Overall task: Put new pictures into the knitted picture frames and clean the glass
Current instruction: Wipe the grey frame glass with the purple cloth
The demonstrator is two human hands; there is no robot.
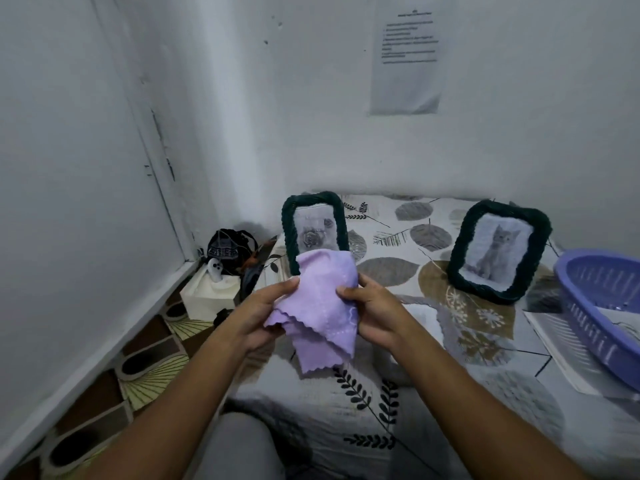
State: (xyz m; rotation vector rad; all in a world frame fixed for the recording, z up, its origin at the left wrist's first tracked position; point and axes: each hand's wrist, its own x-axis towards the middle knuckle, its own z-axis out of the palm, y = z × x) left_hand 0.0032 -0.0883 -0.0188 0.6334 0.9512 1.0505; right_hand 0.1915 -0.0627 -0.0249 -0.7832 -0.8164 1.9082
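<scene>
Closest to you, your knee in grey cloth is showing at the bottom edge, and both your forearms are reaching forward over a table covered in a leaf-patterned cloth [367, 403]. Your left hand [258, 315] is grasping the lilac cleaning cloth [320, 306] on its left side, thumb lying across the top and fingers curled beneath the fabric. Your right hand [375, 315] is gripping the cloth's right side in the same way, thumb on top and fingers tucked under. The cloth is hanging bunched between your hands, its wavy edges drooping toward the table.

Just behind the cloth, a dark green knitted frame [313, 228] is standing upright with a grey rose picture in it; the cloth is covering its lower edge from this view, and you cannot tell whether they are touching. Further right, well apart, a second knitted frame [498, 251] is leaning back, showing a cat picture. A purple basket [595, 306] is sitting at the table's right edge, on top of a sheet of paper [554, 351].

On the floor to the left, a white box [211, 294] and a dark bag [227, 251] are resting in the corner. On the far wall, a printed notice [405, 57] is hanging.
</scene>
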